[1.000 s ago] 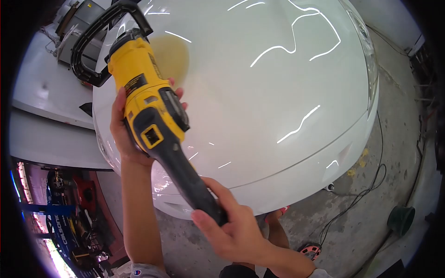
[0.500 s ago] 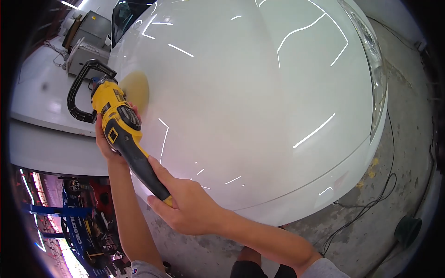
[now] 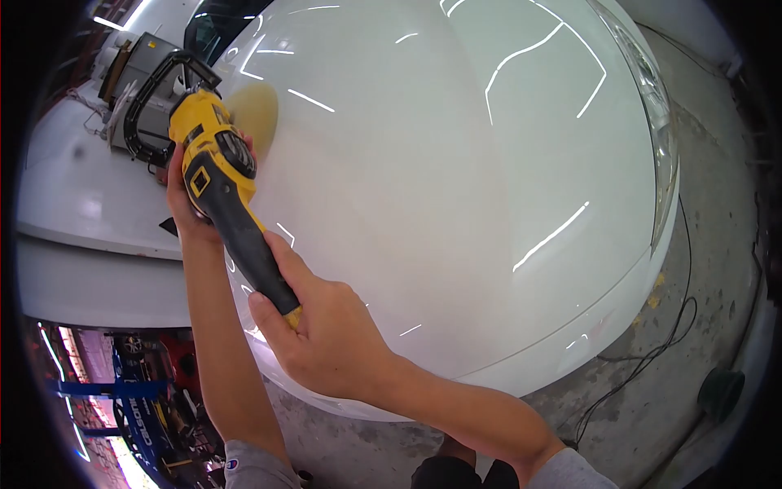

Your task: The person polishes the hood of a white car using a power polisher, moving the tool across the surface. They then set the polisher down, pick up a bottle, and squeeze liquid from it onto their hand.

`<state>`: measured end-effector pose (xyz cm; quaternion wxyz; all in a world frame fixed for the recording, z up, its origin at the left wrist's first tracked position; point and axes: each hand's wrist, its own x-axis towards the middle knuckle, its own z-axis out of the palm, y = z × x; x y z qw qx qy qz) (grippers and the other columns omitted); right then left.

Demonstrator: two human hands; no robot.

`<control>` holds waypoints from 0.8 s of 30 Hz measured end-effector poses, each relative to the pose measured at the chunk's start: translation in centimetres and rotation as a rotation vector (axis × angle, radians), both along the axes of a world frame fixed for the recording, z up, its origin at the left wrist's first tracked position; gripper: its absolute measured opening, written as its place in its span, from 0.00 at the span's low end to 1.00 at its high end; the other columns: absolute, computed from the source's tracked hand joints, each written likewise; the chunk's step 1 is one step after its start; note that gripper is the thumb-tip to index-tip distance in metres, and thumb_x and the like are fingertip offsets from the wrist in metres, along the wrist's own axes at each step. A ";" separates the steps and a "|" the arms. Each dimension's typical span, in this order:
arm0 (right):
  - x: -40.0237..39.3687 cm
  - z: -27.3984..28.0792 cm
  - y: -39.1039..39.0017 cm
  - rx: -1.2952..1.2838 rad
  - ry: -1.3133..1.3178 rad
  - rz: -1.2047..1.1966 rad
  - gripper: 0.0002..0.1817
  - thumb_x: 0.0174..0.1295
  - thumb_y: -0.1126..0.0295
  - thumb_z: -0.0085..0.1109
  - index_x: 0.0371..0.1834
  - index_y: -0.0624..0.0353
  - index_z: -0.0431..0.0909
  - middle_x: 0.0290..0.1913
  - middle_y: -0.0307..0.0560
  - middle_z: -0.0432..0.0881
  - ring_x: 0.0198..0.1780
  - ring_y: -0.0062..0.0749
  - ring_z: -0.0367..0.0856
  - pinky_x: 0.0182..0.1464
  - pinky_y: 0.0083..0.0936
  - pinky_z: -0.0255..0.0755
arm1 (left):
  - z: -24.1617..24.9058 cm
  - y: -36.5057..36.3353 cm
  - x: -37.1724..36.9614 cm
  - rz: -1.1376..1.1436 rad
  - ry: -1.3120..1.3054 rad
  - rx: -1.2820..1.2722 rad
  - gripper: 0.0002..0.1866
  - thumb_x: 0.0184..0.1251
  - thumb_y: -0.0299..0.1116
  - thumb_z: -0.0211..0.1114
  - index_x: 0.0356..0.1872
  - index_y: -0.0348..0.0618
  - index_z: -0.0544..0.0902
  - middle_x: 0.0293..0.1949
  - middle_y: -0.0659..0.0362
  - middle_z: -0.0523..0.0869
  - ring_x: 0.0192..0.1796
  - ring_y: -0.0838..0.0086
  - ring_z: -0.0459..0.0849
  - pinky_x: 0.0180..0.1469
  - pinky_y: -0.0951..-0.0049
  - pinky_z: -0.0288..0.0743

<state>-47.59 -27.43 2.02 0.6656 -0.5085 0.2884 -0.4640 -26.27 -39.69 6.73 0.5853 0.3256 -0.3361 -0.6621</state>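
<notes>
I hold a yellow and black polisher [image 3: 216,167] with both hands. My left hand [image 3: 183,200] wraps the yellow body from below. Around the black rear handle my right hand [image 3: 326,334] is closed. The yellow foam pad [image 3: 255,110] lies flat against the white car hood [image 3: 456,179] at its upper left, near the windshield [image 3: 216,20]. A black loop handle [image 3: 155,98] sticks out to the left of the tool's head.
A second white car panel [image 3: 90,204] runs along the left. A grey box [image 3: 134,69] sits behind the tool. A black cable [image 3: 652,350] trails over the concrete floor at right, near a dark green cone-shaped object [image 3: 721,391]. Cluttered shelves [image 3: 138,399] show at bottom left.
The polisher has slid up the hood toward the windshield, and both hands went with it. A second ago the tool was held closer to the camera.
</notes>
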 end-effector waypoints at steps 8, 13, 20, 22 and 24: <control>-1.6 0.4 -0.8 -0.049 -0.029 -0.247 0.31 0.65 0.64 0.51 0.66 0.72 0.56 0.18 0.55 0.76 0.18 0.48 0.78 0.25 0.39 0.70 | 0.7 -5.0 -4.8 -0.203 -0.012 0.002 0.31 0.69 0.49 0.50 0.63 0.32 0.66 0.54 0.38 0.75 0.60 0.47 0.72 0.64 0.51 0.67; -3.5 0.2 -0.5 -0.060 -0.070 -0.357 0.31 0.65 0.65 0.51 0.66 0.72 0.56 0.19 0.56 0.76 0.19 0.48 0.77 0.25 0.39 0.69 | 0.7 -6.3 -8.8 -0.292 -0.049 0.011 0.31 0.69 0.50 0.50 0.62 0.32 0.67 0.52 0.40 0.78 0.59 0.46 0.74 0.60 0.50 0.72; -5.8 0.0 1.3 0.062 -0.062 -0.344 0.30 0.66 0.69 0.53 0.68 0.68 0.56 0.31 0.46 0.77 0.30 0.20 0.75 0.35 0.18 0.69 | 0.2 -5.6 -12.6 -0.297 -0.100 0.018 0.32 0.68 0.51 0.50 0.61 0.30 0.66 0.50 0.39 0.79 0.56 0.46 0.77 0.54 0.49 0.77; -6.3 -0.1 2.0 0.084 -0.047 -0.342 0.30 0.66 0.69 0.53 0.68 0.68 0.56 0.32 0.44 0.77 0.31 0.19 0.74 0.36 0.18 0.69 | -0.1 -5.0 -13.4 -0.274 -0.125 0.001 0.33 0.68 0.51 0.51 0.61 0.30 0.66 0.48 0.39 0.80 0.55 0.46 0.79 0.52 0.50 0.80; -6.7 -0.5 2.7 0.109 -0.069 -0.346 0.29 0.67 0.69 0.53 0.68 0.68 0.57 0.34 0.42 0.76 0.34 0.17 0.72 0.39 0.16 0.68 | -0.4 -4.1 -14.1 -0.271 -0.127 -0.009 0.32 0.68 0.51 0.51 0.60 0.30 0.66 0.47 0.40 0.80 0.54 0.47 0.79 0.50 0.51 0.81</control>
